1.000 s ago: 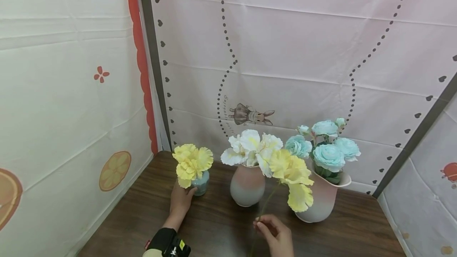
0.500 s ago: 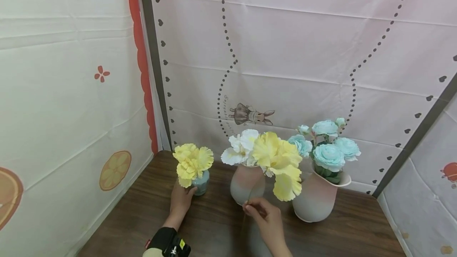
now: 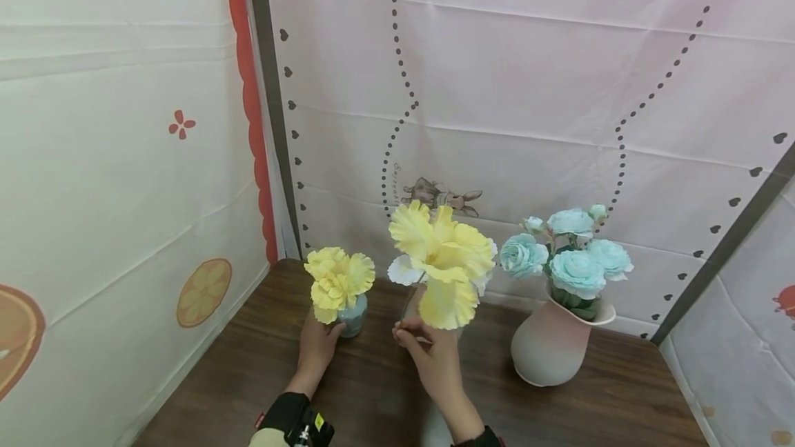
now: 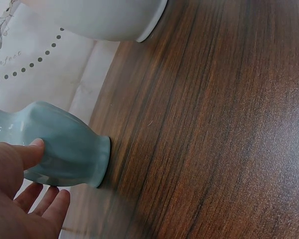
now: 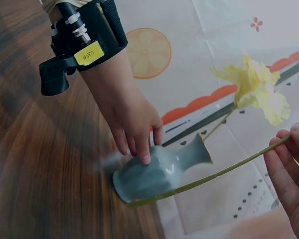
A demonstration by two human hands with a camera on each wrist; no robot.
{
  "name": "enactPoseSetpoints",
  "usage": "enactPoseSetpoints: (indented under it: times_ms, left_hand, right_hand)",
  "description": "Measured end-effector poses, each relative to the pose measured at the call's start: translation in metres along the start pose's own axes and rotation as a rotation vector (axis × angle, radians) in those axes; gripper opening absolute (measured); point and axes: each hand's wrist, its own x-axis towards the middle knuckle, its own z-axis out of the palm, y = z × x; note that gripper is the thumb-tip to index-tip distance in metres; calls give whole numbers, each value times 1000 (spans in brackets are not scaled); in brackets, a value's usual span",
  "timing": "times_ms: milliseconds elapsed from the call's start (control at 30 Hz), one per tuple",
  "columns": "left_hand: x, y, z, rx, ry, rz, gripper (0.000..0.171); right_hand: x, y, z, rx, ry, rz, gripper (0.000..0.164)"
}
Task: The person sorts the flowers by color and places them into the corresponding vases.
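Note:
My left hand [image 3: 318, 347] holds a small blue-green vase [image 3: 354, 317] at the left, thumb on one side and fingers on the other, plain in the left wrist view. A yellow artificial flower [image 3: 338, 280] stands in this vase. My right hand [image 3: 437, 361] pinches the thin green stem [image 5: 214, 175] of a second yellow flower [image 3: 444, 254], held up in front of the middle vase. In the right wrist view the stem's lower end overlaps the foot of the blue-green vase. White flowers [image 3: 402, 272] show partly behind the held bloom.
The middle pink-and-white vase [image 4: 102, 17] is mostly hidden in the head view by my right hand and the yellow bloom. A larger pink-and-white vase [image 3: 549, 350] with light-blue flowers [image 3: 577, 273] stands at the right. Printed cloth [image 3: 528, 74] hangs behind the wooden table [image 3: 596, 412].
My right hand has moved left and slightly up with the yellow flower, from beside the right vase to before the middle one. The left hand stays on the small vase.

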Motion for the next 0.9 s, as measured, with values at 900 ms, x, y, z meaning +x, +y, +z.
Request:
enactPoseSetpoints:
  times_ms: [900]
  left_hand:
    - [-1, -2, 0, -17, 13, 37, 66]
  right_hand:
    - [90, -25, 50, -237, 129, -198, 20]
